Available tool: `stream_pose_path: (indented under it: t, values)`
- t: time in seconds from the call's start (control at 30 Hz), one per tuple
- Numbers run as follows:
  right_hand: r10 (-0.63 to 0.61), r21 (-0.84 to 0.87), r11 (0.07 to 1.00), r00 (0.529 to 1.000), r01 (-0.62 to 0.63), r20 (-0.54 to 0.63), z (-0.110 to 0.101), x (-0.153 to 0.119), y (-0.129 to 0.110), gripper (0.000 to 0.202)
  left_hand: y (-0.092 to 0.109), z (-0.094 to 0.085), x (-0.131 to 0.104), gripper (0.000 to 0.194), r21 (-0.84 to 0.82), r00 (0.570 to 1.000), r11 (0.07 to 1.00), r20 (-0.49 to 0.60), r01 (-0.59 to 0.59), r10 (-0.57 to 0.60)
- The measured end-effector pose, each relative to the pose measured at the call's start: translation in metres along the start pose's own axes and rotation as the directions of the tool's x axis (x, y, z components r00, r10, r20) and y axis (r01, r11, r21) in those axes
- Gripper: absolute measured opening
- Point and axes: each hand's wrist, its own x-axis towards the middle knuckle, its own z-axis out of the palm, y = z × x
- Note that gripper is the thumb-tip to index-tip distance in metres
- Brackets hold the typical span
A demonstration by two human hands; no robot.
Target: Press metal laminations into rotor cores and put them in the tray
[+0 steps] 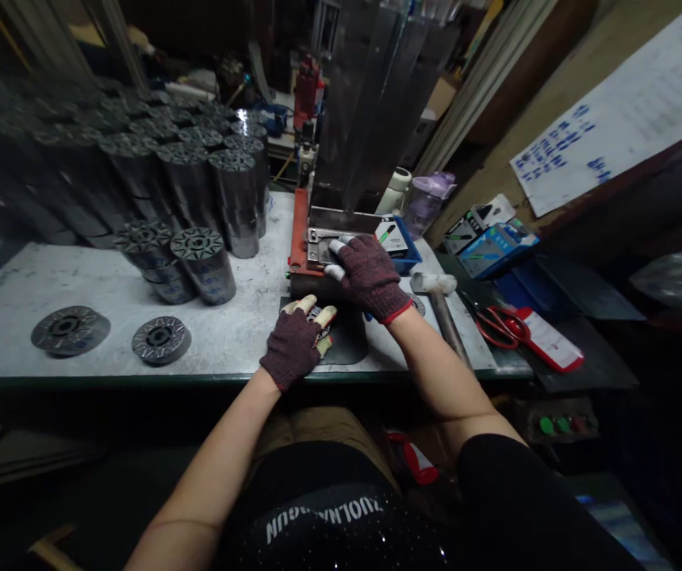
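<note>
My left hand (293,345), in a dark maroon knit glove with pale fingertips, is closed around a small slotted metal core (319,316). It rests on a dark mat (350,341) at the bench's front, and my fingers hide most of it. My right hand (370,274), gloved alike, reaches onto the metal plate (319,251) of an orange-sided fixture (299,238). Its thumb and fingers are apart, with the fingertips over the plate; what lies under the palm is hidden. Two loose round slotted cores, one at the left (70,329) and another nearer (161,339), lie flat on the bench.
Stacked metal cores (234,198) crowd the left rear of the bench (120,297). Right of the fixture are a mallet (445,305), red-handled scissors (501,327), a blue tray (409,258) and two bottles, one white (397,186), one purple (430,202). A control box with buttons (561,424) sits below.
</note>
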Motion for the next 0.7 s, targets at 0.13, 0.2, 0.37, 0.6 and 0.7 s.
stream_pose_path:
  t: [0.13,0.2,0.37,0.6,0.7]
  values:
    - [0.038,-0.022,0.999,0.997,-0.036,0.071,-0.005,-0.014,-0.011,0.037,0.000,0.000,0.000,0.064,-0.053,0.997,0.996,-0.024,0.074,-0.076]
    - [0.031,0.014,0.999,0.992,-0.033,0.123,-0.001,-0.035,-0.021,0.038,0.000,0.000,0.000,0.076,-0.064,0.993,0.992,-0.025,0.112,-0.114]
    - [-0.083,0.045,0.997,0.873,0.070,0.481,0.011,-0.069,-0.045,0.033,-0.002,0.000,0.001,0.079,-0.066,0.994,0.992,0.002,0.111,-0.112]
    - [-0.077,0.008,0.996,0.844,0.086,0.530,0.011,-0.055,-0.055,0.043,-0.004,0.001,0.000,0.078,-0.102,0.993,0.988,-0.024,0.113,-0.116]
    - [-0.029,0.032,0.999,0.901,0.016,0.432,0.013,-0.060,-0.042,0.043,-0.004,0.000,0.000,0.076,-0.094,0.993,0.989,-0.019,0.112,-0.115]
